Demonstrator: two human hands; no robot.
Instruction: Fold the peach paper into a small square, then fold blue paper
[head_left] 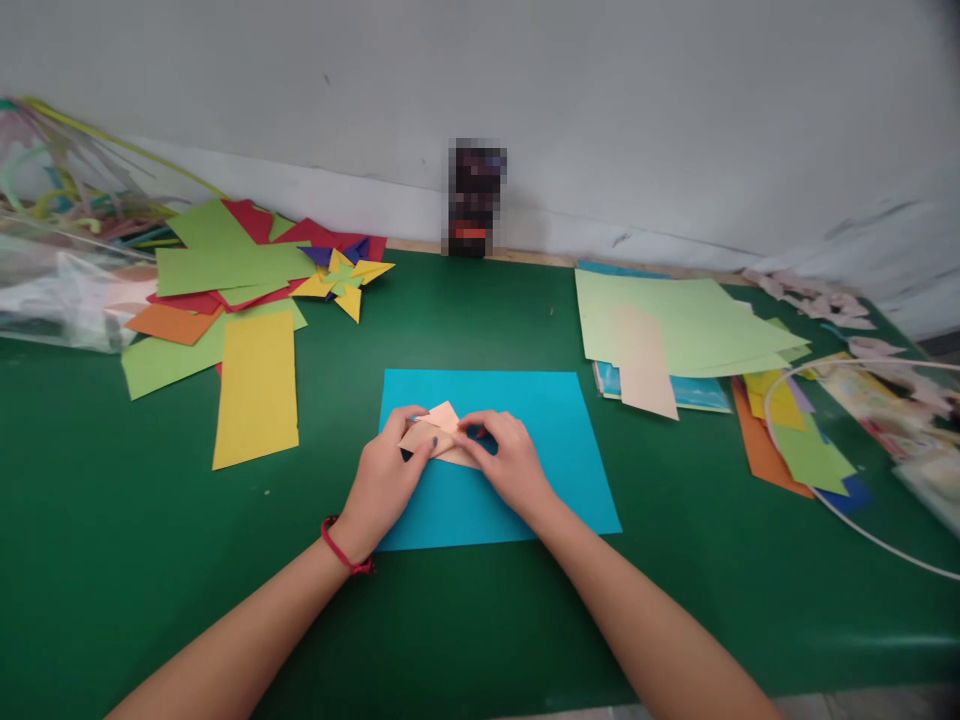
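Green, faintly glossy at the near right, the tabletop ran back to a pale grey wall marked with scuffs. A blue sheet lay on it, and over that sheet was the folded peach paper, pinched between thumb and fingers by both the left hand and the right hand. A blurred dark object stood by the wall; pale green sheets lay to the right.
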